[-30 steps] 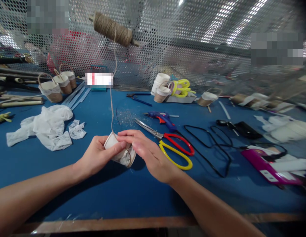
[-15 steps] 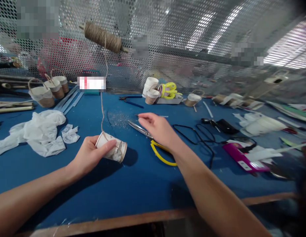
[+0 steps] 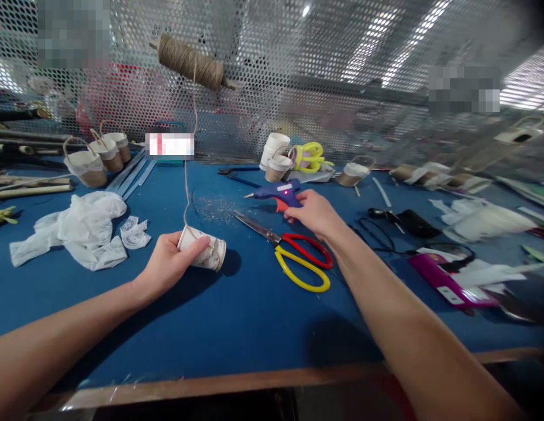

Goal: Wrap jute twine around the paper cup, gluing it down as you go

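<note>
My left hand (image 3: 173,257) is closed around a small white paper cup (image 3: 213,252), tipped on its side above the blue table. A strand of twine (image 3: 186,193) runs from the cup up to a brown twine spool (image 3: 190,62) on the mesh. In my right hand (image 3: 313,213) is a blue hot glue gun (image 3: 272,192) with an orange trigger, its nozzle pointing left and a small red light glowing. Below it, scissors (image 3: 293,257) with one red and one yellow handle lie partly spread on the table. Small clippings (image 3: 217,210) are scattered beside the blades.
White lace fabric (image 3: 92,228) lies at left, before several small handled cups (image 3: 85,168). Pliers (image 3: 239,174), stacked white cups (image 3: 274,149) and a yellow-handled tool (image 3: 310,156) stand toward the back. On the right are a black cord (image 3: 372,237) and a purple box (image 3: 451,280).
My right hand has moved right and up from over the scissors and now holds the glue gun, which was not visible earlier. My left hand still holds the cup; the view has shifted slightly.
</note>
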Demonstrator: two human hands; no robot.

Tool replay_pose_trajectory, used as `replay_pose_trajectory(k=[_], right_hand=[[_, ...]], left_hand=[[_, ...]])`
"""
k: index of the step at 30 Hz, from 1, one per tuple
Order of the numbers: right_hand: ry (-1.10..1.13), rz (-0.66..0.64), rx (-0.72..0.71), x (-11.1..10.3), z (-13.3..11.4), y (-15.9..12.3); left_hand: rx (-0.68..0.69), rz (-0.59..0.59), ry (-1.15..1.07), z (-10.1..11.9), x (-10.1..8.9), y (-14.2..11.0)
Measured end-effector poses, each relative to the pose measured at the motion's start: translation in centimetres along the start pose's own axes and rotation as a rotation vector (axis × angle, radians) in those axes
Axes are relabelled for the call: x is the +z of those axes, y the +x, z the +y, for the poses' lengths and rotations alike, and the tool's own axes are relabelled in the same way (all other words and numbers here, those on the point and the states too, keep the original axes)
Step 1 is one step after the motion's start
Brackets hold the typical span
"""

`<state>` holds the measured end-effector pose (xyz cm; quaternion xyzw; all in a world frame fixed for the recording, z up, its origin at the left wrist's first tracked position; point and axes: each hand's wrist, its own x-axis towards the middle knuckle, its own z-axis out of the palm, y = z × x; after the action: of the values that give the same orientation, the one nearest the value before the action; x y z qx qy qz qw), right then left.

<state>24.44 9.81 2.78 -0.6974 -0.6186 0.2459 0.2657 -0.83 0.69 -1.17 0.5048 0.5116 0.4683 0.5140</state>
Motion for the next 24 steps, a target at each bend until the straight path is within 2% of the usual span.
replay_pose_trajectory(k=[3, 6, 10, 12, 15, 17, 21, 24], right_hand=[[0.183, -0.089, -0.08, -0.9, -1.5, -2.6], [0.414, -0.31, -0.132, -0.8, -2.3, -5.0], [0.392, -0.488, -0.232, -0.2, -2.0, -7.0], [0.309, -0.519, -0.272, -0.1, -1.8, -7.5], [0.13, -0.461, -0.291, 0.0, -1.6, -7.9], [0.0, -0.367, -0.357, 0.1, -1.4, -8.1], [-0.222, -0.181, -0.681, 0.1, -1.0, -8.4], [-0.347, -0.136, -0.976, -0.2, -0.8, -8.3]], left_hand=[[0.0, 0.013, 0.014, -0.3, -0.1, 0.2], [-0.025, 0.001, 0.019, -0.5, -0.2, 0.4], [-0.06, 0.01, 0.029, -0.6, -0.2, 0.5], [-0.081, 0.016, 0.015, -0.5, -0.1, 0.5], [-0.111, 0.011, -0.022, -0.4, -0.1, 0.6], [-0.123, 0.01, -0.028, -0.5, -0.1, 0.7], [-0.129, 0.021, -0.03, -0.6, -0.1, 0.8], [-0.132, 0.027, -0.044, -0.6, 0.0, 0.8]])
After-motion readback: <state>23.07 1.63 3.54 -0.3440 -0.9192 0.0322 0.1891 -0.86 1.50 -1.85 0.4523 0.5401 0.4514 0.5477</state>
